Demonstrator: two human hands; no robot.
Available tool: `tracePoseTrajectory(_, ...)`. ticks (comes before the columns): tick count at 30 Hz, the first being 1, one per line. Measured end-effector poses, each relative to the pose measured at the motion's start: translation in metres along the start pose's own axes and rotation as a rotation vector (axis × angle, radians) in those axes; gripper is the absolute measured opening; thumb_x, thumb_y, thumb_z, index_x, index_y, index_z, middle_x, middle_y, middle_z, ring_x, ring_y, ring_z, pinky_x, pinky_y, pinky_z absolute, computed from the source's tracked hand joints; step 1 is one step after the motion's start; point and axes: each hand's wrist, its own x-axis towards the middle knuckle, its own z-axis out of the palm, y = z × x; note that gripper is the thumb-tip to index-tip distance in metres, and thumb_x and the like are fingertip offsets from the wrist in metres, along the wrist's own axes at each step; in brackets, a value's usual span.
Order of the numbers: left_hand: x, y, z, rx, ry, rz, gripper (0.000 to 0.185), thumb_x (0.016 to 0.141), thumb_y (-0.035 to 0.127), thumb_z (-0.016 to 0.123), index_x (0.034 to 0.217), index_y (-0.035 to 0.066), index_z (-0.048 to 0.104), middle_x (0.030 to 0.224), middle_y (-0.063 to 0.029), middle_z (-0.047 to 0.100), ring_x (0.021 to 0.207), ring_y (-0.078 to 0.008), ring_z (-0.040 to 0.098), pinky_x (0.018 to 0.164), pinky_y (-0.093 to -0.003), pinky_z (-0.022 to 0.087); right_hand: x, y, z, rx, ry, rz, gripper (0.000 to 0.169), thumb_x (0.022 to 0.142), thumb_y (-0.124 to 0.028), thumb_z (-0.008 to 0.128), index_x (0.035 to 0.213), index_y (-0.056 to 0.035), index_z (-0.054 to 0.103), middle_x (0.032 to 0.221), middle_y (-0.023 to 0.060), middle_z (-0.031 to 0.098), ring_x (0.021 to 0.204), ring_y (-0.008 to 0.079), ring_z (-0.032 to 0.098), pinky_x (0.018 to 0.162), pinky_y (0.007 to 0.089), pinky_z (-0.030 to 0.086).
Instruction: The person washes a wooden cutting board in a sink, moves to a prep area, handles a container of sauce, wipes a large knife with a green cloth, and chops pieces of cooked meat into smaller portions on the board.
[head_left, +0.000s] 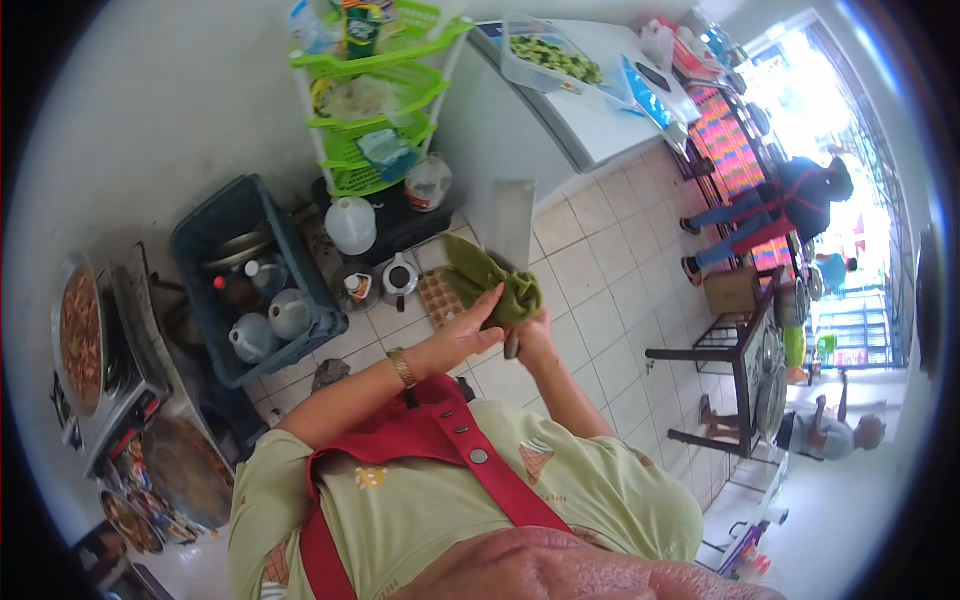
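Note:
A green cloth (487, 281) hangs bunched between my hands, in front of my red apron. My left hand (476, 326), with a gold-coloured watch at the wrist, holds the cloth from the left, its fingers lying over it. Just right of it, my right hand (534, 334) is closed around the handle of a cleaver; the cloth hides some of its fingers. The cleaver's broad metal blade (510, 221) points away from me, above the cloth, which covers part of it near the handle.
A white chest freezer (540, 127) bears a plastic tub of chopped green vegetables (555, 60). Left are a green rack (375, 67), a blue crate (259, 285) of bottles and a large pan of food (82, 337). An egg tray (441, 296) lies on the tiles. Several people stand at right.

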Motion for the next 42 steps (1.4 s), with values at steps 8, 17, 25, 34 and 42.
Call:
tracePoseTrajectory(8, -0.068, -0.026, -0.038, -0.022, 0.404, -0.314, 0.053, 0.092, 0.011, 0.061, 0.141, 0.005, 0.042, 0.134, -0.0116, 0.054, 0.12, -0.0192, 0.054, 0.099, -0.0337, 0.045, 0.125, -0.177, -0.055, 0.12, 0.202, -0.735, 0.019, 0.085, 0.005, 0.06, 0.103, 0.0003, 0.058, 0.082, 0.011, 0.064, 0.058, 0.019, 0.06, 0.05, 0.0293, 0.05)
tracePoseTrajectory(17, -0.297, -0.105, -0.021, -0.108, 1.219, -0.722, 0.036, 0.088, 0.016, 0.059, 0.121, 0.002, 0.058, 0.102, -0.0113, 0.066, 0.083, -0.0197, 0.064, 0.073, -0.0327, 0.052, 0.342, -0.242, -0.187, -0.301, 0.241, -0.843, 0.034, 0.091, -0.014, 0.055, 0.122, -0.0008, 0.06, 0.109, 0.0134, 0.066, 0.1, 0.0248, 0.062, 0.085, 0.0378, 0.053)
tracePoseTrajectory(25, -0.369, -0.1, 0.084, 0.364, 1.076, -1.094, 0.034, 0.084, 0.025, 0.058, 0.111, 0.006, 0.064, 0.097, -0.0197, 0.068, 0.094, -0.0364, 0.065, 0.084, -0.0412, 0.051, 0.395, -0.182, -0.157, -0.165, 0.54, -0.596, 0.024, 0.083, -0.007, 0.057, 0.099, 0.0097, 0.051, 0.094, 0.0192, 0.058, 0.084, 0.0292, 0.062, 0.067, 0.0348, 0.06)
tracePoseTrajectory(34, -0.425, -0.141, 0.137, 0.107, 1.255, -1.247, 0.041, 0.08, 0.027, 0.063, 0.114, 0.004, 0.066, 0.102, -0.019, 0.07, 0.095, -0.0298, 0.067, 0.085, -0.0383, 0.053, 0.368, -0.203, -0.127, -0.129, 0.593, -0.448, 0.041, 0.059, 0.009, 0.054, 0.1, 0.008, 0.051, 0.093, 0.0192, 0.057, 0.076, 0.0308, 0.062, 0.044, 0.0388, 0.053)
tracePoseTrajectory(42, -0.471, -0.144, 0.154, -0.089, 1.464, -1.249, 0.039, 0.079, 0.02, 0.062, 0.113, -0.001, 0.064, 0.082, -0.0187, 0.07, 0.068, -0.0234, 0.068, 0.067, -0.0362, 0.055, 0.327, -0.208, -0.139, -0.617, 0.816, -0.414, 0.065, 0.064, 0.003, 0.065, 0.124, 0.0131, 0.041, 0.106, 0.0273, 0.058, 0.073, 0.033, 0.065, 0.054, 0.0393, 0.059)
